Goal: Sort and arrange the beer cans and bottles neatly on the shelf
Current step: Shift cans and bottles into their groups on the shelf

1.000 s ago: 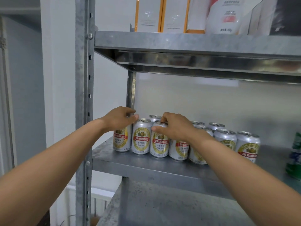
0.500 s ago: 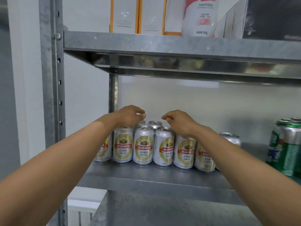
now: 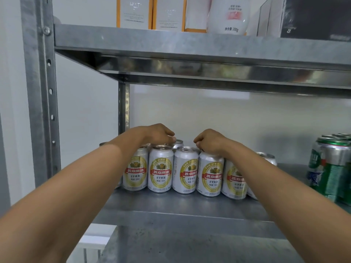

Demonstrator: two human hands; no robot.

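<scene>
On the middle shelf [image 3: 171,204] of a grey metal rack, a row of white beer cans [image 3: 160,170] with gold and red labels stands upright along the front, each touching its neighbour, with more cans of the same kind behind them (only their tops show). Both forearms reach in from below. The left hand [image 3: 157,132] hovers over the left part of the row, its fingers curled downward above the can tops; whether they touch a can I cannot tell. The right hand [image 3: 209,141] is loosely curled too, its fingertips resting on the rim of the fourth front can [image 3: 209,174], without closing around it. The two hands are near each other, apart, with a rear can's top [image 3: 178,143] showing between them. At the right edge of the same shelf stand green cans [image 3: 332,168], well apart from the white ones. The upper shelf [image 3: 190,42] carries white boxes with orange edges [image 3: 150,12], a white bottle [image 3: 228,14] and a dark box [image 3: 313,16].
</scene>
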